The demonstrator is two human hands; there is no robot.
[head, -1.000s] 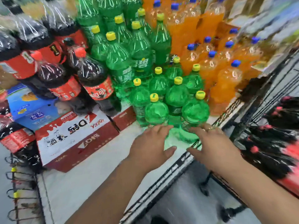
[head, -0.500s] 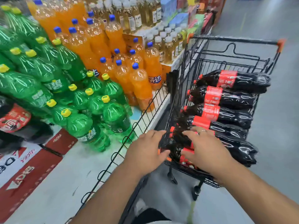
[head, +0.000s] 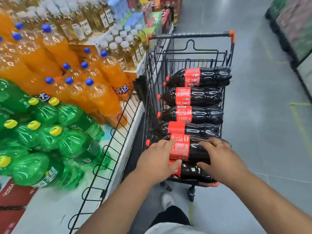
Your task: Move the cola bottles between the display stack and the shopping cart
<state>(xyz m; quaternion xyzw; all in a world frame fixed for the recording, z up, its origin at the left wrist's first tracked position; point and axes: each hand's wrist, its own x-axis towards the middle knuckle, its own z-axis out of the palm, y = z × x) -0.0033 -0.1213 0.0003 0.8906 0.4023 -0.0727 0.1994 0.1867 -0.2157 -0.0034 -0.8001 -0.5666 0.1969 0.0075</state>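
Several dark cola bottles with red labels lie on their sides in the black wire shopping cart (head: 189, 35), caps pointing left. Both my hands are on the nearest top cola bottle (head: 180, 148). My left hand (head: 156, 160) grips its neck end, fingers over the top and thumb below. My right hand (head: 218, 157), wearing a ring, grips its dark body the same way. Another cola bottle (head: 194, 173) lies just under it. The cola display stack is out of view.
On the left a low white display platform with a black wire rail (head: 118, 132) holds green bottles (head: 50, 141) and orange bottles (head: 94, 97). Pale yellow bottles (head: 118, 48) stand behind. Grey aisle floor (head: 261, 132) lies to the right; my shoe (head: 167, 200) is below the cart.
The view swung right from the green bottles on the display to the cart. Both hands travelled from the display to the cart and closed on the nearest top cola bottle.
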